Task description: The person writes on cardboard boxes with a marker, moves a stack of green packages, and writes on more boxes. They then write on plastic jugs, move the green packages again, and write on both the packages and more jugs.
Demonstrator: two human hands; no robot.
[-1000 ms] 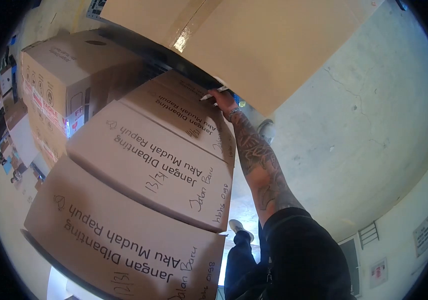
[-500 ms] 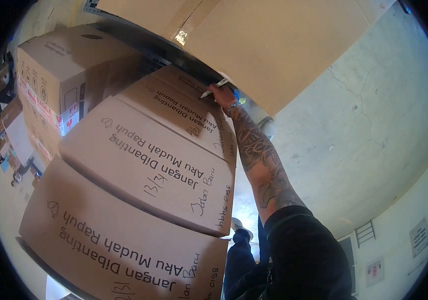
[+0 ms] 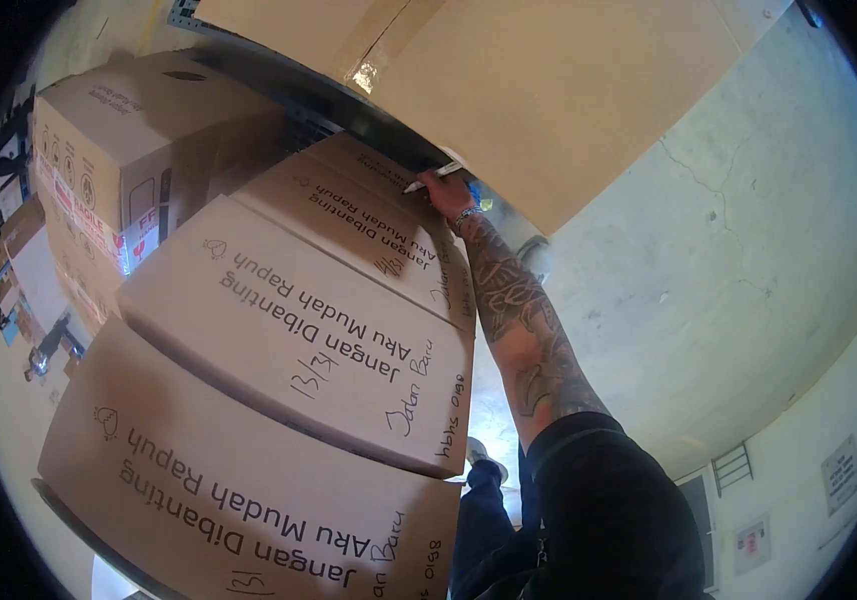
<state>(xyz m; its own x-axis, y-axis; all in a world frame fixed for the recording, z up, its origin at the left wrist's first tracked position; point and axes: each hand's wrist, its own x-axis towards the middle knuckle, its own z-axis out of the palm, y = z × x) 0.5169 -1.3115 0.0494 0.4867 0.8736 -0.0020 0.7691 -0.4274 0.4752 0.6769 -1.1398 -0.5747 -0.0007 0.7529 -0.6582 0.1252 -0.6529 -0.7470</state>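
My right hand (image 3: 448, 194), at the end of a tattooed forearm, is closed around a white marker (image 3: 414, 187). Its tip points at the top of the farthest cardboard box (image 3: 348, 205) in a row, near that box's far edge. Whether the tip touches the cardboard cannot be made out. Nearer to me, a middle box (image 3: 248, 290) bears printed words and handwriting, including "13/31" and "Jalan Baru". The nearest box (image 3: 198, 440) carries similar print and writing. My left hand is out of view.
A large cardboard box (image 3: 548, 90) overhangs the top, close beyond my hand. Taped boxes (image 3: 98, 150) with red fragile labels are stacked at the left. Pale cracked floor (image 3: 648, 280) lies on the right. A person (image 3: 48, 348) is small at the far left.
The marker and my right hand have shifted very slightly, still over the farthest box. At the far left, the distant person has changed position a little.
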